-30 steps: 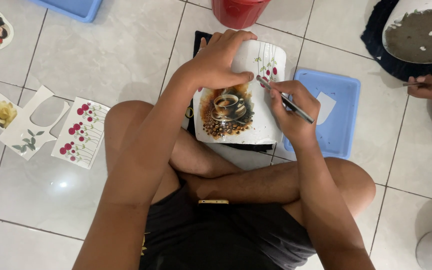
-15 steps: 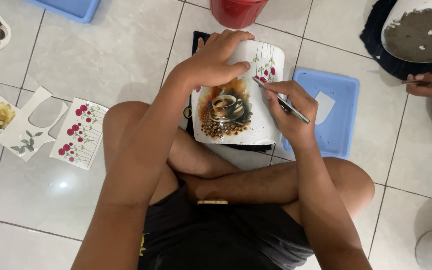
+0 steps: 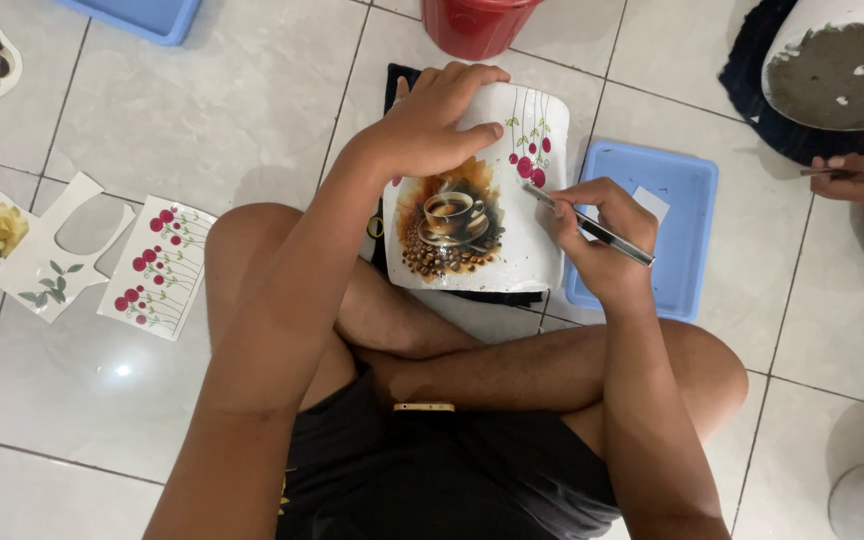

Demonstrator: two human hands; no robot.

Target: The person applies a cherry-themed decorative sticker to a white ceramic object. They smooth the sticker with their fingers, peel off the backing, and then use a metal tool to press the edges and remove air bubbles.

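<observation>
Head view is showing a white pot [image 3: 497,190] lying centre on the lap, the left hand [image 3: 432,125] gripping its far edge, the right hand [image 3: 602,235] pinching a thin tool [image 3: 592,226], seemingly touching the red-flower decal [image 3: 530,160].

Even, fairly bright indoor light from overhead. Small white glare spot on glossy floor [image 3: 122,370] tile near left knee. Soft shadows under legs and beside white pot [image 3: 512,230]. Colours warm, slightly muted. Focus sharp at centre; pot's printed pictures crisp. Lower right corner dimmer, faint grey shadow. No motion blur on hands. Little edge distortion.
</observation>
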